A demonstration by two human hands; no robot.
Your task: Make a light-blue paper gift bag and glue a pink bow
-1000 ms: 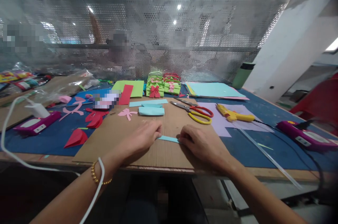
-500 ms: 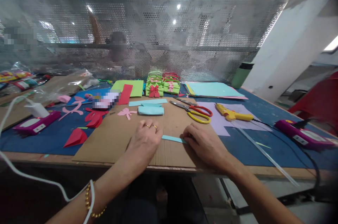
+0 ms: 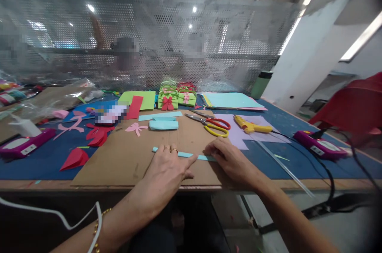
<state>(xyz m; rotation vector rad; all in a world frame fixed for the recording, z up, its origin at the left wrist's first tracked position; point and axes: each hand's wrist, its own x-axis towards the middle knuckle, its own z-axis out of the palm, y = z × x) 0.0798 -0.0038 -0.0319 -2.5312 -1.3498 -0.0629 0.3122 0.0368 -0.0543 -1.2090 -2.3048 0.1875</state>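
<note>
A narrow light-blue paper strip (image 3: 185,154) lies flat on a sheet of brown cardboard (image 3: 119,165). Over its left part rests my left hand (image 3: 171,165), index finger and thumb spread, the other fingers lying across the strip. My right hand (image 3: 228,159) has its fingers closed on the strip's right end, which they hide. Just beyond my hands sits a folded light-blue paper piece (image 3: 163,124), with a wider light-blue strip (image 3: 160,116) behind it. Two pairs of scissors, one with red and yellow handles (image 3: 216,129), lie on the cardboard's far right.
Small green bags with bows (image 3: 168,100) stand at the back. A yellow glue gun (image 3: 250,125) lies on purple paper (image 3: 238,141) at right, a clear glue stick (image 3: 283,165) nearby. Purple power strips (image 3: 319,145) sit on both sides. Red paper shapes (image 3: 74,159) are at left.
My left hand has opened from a closed shape, its index finger and thumb now spread over the strip. The strip's left end now shows. The whole view has shifted slightly.
</note>
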